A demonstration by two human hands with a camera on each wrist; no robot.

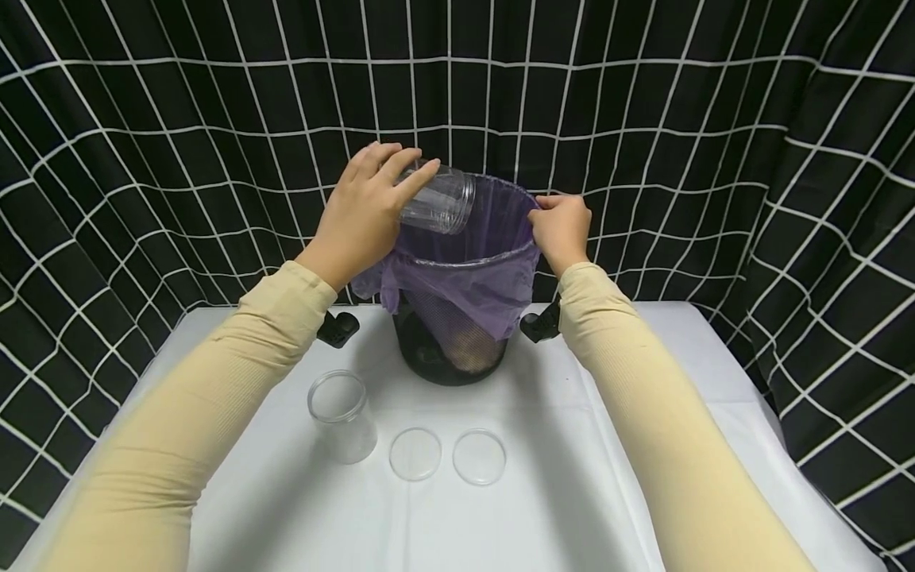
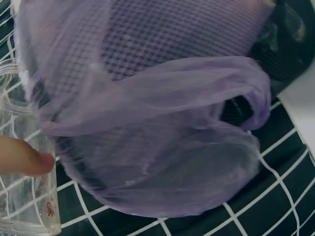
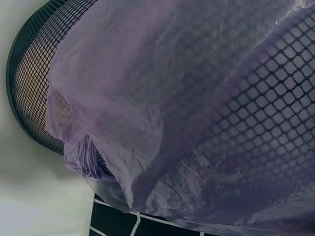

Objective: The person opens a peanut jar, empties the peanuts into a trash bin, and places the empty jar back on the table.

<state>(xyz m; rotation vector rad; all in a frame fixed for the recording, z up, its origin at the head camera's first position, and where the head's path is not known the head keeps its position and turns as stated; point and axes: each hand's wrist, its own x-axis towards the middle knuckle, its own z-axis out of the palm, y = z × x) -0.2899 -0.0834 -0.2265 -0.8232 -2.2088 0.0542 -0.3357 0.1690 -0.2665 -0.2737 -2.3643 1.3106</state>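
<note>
Upright jar: a clear plastic jar, open mouth up, stands on the white table at about 8 o'clock from the bin, well apart from both your hands.
Left hand: your left hand has its fingers curled over a clear plastic jar tipped on its side, mouth pointing to 3 o'clock over the bin's opening; the left wrist view shows a fingertip pressed on the jar wall.
Lids: two clear round lids lie flat side by side at 6 o'clock from the bin, just right of the upright jar.
Bin: the black mesh waste bin stands mid-table, lined with a thin purple plastic bag folded over its rim.
Right hand: your right hand pinches the bag's edge at the rim's 3 o'clock side, fingers curled tight.
Surroundings: a black curtain with a white grid closes in behind and at both sides.
</note>
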